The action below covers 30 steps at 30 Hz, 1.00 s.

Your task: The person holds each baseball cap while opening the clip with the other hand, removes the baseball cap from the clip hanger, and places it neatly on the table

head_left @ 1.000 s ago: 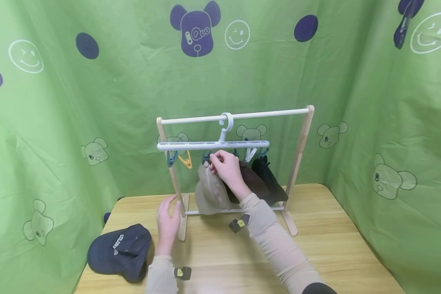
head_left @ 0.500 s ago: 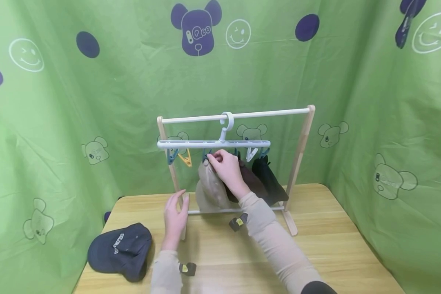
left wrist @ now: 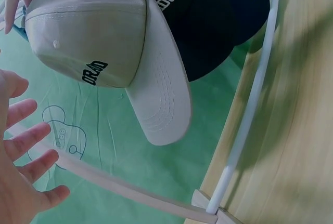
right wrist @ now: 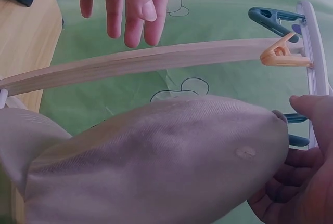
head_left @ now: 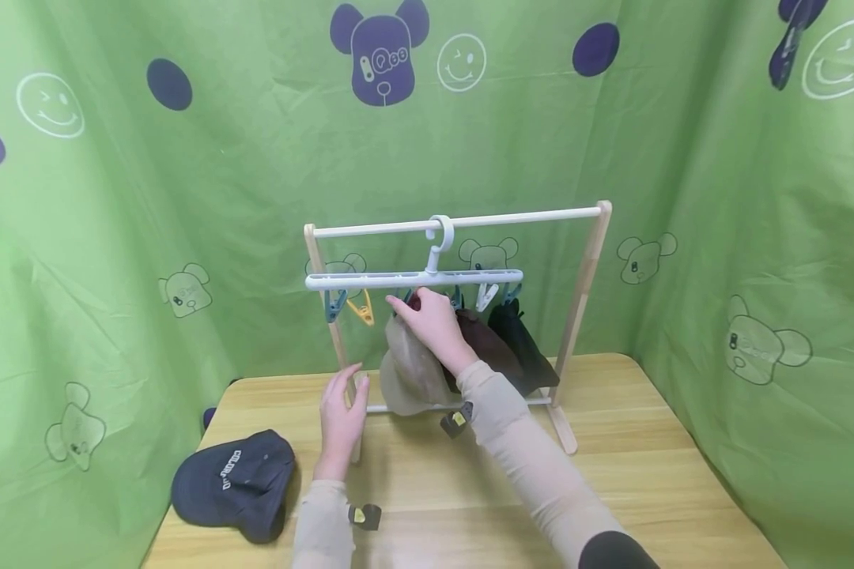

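The rack (head_left: 589,284) stands near the back edge of the surface (head_left: 541,490), the beige cap (head_left: 414,370) hanging from a blue clip (right wrist: 297,117) on its hanger (head_left: 370,280). The right hand (head_left: 436,322) is by that clip, thumb and fingers apart. The left hand (head_left: 341,420), fingers spread, is near the left post (head_left: 337,340). A navy cap (head_left: 235,484) lies at the surface's left edge

Beige cap (head_left: 414,359), dark-lettered (brim down), hanging from teal clip (right wrist: 297,118)
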Tool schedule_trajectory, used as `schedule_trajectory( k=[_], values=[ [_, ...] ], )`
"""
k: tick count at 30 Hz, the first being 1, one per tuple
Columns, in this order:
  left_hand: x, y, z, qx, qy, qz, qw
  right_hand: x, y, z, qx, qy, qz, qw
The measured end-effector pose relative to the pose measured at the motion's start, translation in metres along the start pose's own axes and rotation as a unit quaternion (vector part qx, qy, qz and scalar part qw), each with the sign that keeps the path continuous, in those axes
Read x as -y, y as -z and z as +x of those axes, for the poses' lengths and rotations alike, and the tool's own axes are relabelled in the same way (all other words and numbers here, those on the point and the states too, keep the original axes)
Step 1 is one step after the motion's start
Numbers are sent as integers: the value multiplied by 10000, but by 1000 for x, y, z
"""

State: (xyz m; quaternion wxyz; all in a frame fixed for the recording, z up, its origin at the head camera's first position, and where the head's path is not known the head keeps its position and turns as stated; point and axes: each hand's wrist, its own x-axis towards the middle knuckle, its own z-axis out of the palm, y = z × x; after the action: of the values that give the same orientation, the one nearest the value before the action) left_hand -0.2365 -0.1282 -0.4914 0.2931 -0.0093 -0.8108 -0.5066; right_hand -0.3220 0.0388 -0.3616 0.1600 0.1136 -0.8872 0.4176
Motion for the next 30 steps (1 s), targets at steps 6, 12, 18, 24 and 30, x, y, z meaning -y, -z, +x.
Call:
schedule_trajectory(
  k=[6,12,18,24,30],
  values=[
    [0,-2,2,33,-126,-23,9999,2,-1,4,-4,28,-37,10000],
    [-4,-4,3,129,-377,-36,9992,1,-6,7,-110,-90,-78,9999],
    [-8,-9,5,241,-414,-46,9988,0,-10,9,-245,-17,-1,9997],
    [-16,-13,6,438,-284,-64,9986,0,-11,8,-276,-36,124,9995],
    [-20,-23,5,669,18,13,9978,2,-12,8,-272,-59,173,9995]
  ],
)
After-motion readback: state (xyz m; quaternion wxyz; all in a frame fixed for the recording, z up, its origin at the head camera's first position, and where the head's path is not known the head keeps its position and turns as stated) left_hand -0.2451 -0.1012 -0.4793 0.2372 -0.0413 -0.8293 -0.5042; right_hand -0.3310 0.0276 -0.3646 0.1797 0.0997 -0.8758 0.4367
